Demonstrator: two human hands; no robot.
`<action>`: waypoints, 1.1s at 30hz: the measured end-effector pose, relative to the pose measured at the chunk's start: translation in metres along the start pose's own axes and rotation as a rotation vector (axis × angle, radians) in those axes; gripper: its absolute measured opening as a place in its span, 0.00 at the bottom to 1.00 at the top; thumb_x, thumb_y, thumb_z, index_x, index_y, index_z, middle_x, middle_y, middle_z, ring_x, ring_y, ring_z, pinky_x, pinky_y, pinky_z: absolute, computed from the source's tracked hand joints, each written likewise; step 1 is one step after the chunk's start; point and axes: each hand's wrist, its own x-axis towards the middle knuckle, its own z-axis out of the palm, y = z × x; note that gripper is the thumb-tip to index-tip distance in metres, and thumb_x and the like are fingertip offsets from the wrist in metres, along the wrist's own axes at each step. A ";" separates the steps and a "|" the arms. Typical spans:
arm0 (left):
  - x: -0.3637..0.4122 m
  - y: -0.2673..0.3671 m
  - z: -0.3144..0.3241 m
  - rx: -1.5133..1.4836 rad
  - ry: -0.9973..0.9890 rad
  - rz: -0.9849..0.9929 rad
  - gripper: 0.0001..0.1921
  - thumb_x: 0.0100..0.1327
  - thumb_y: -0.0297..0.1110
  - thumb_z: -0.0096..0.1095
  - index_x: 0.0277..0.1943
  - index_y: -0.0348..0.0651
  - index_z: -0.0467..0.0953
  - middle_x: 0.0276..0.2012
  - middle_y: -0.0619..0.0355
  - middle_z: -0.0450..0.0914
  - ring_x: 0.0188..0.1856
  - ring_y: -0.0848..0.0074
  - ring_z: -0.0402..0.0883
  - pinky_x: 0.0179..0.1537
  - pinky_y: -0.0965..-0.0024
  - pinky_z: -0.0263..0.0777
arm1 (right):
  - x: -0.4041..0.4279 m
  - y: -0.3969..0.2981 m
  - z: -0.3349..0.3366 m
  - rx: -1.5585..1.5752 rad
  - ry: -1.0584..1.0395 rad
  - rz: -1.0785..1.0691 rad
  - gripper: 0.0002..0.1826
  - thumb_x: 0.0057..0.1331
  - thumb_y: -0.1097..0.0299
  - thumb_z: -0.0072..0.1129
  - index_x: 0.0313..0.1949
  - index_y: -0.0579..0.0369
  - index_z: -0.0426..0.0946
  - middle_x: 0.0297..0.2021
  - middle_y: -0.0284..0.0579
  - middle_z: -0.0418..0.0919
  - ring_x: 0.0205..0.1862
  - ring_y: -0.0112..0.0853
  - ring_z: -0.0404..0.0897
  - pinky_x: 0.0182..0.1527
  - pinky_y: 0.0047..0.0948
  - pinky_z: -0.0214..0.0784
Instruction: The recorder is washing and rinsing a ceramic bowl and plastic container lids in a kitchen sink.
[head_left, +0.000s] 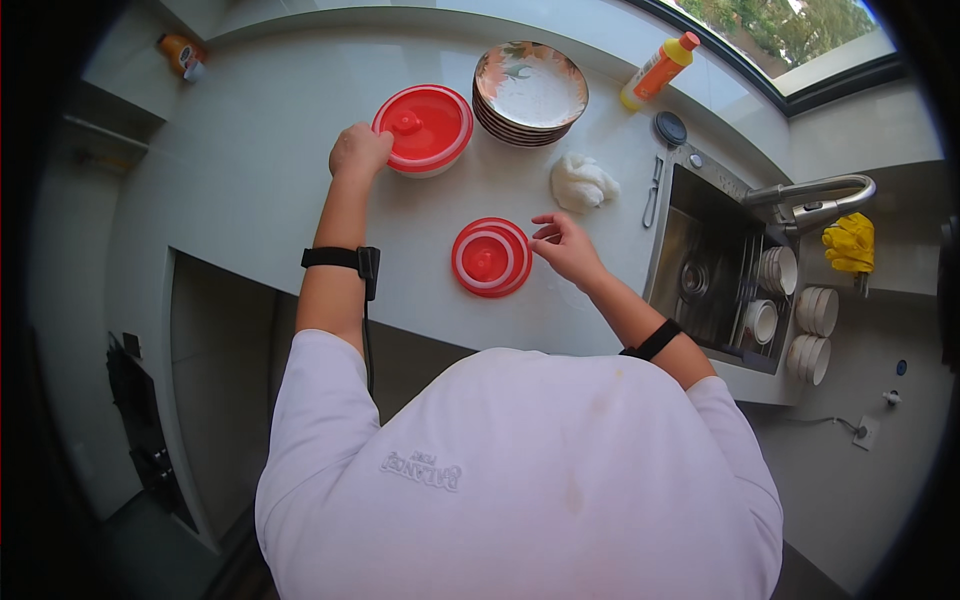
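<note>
My left hand (360, 152) grips the left rim of a large round bowl with a red lid (435, 131), which stands towards the back of the white countertop (300, 180). Nearer to me lie red round lids (486, 259), a smaller one on top of a larger one. Just right of them is my right hand (559, 244), its fingers apart and slightly curled, holding nothing. A stack of several patterned plates (532, 90) is right of the bowl. A crumpled white cloth (582, 183) lies in front of the plates, above my right hand.
To the right are a steel sink (694, 259) with a faucet (817, 202), a peeler-like utensil (652, 193), a dark round lid (670, 128) and a yellow-orange bottle (660, 71). White bowls (814, 311) and yellow gloves (850, 243) are beyond the sink. An orange bottle (181, 56) stands far left.
</note>
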 end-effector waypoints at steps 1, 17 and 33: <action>-0.004 0.000 -0.001 0.003 -0.004 0.000 0.19 0.53 0.43 0.51 0.41 0.38 0.77 0.35 0.49 0.80 0.37 0.63 0.80 0.39 0.63 0.73 | 0.001 0.001 0.002 0.002 -0.001 0.005 0.20 0.53 0.67 0.59 0.45 0.60 0.69 0.33 0.43 0.75 0.34 0.27 0.75 0.37 0.25 0.69; -0.152 0.000 0.100 -0.126 -0.210 0.388 0.27 0.52 0.46 0.62 0.53 0.40 0.68 0.49 0.46 0.70 0.48 0.58 0.73 0.49 0.65 0.68 | 0.001 0.008 0.028 -0.499 0.046 0.008 0.32 0.44 0.56 0.68 0.47 0.58 0.69 0.44 0.53 0.69 0.42 0.40 0.74 0.45 0.32 0.68; -0.149 0.046 0.135 -1.043 -0.447 0.096 0.21 0.57 0.35 0.61 0.50 0.38 0.62 0.40 0.53 0.75 0.38 0.74 0.76 0.36 0.74 0.72 | -0.040 0.023 -0.046 0.693 0.293 0.268 0.14 0.65 0.72 0.46 0.50 0.53 0.70 0.38 0.40 0.75 0.37 0.24 0.75 0.36 0.23 0.72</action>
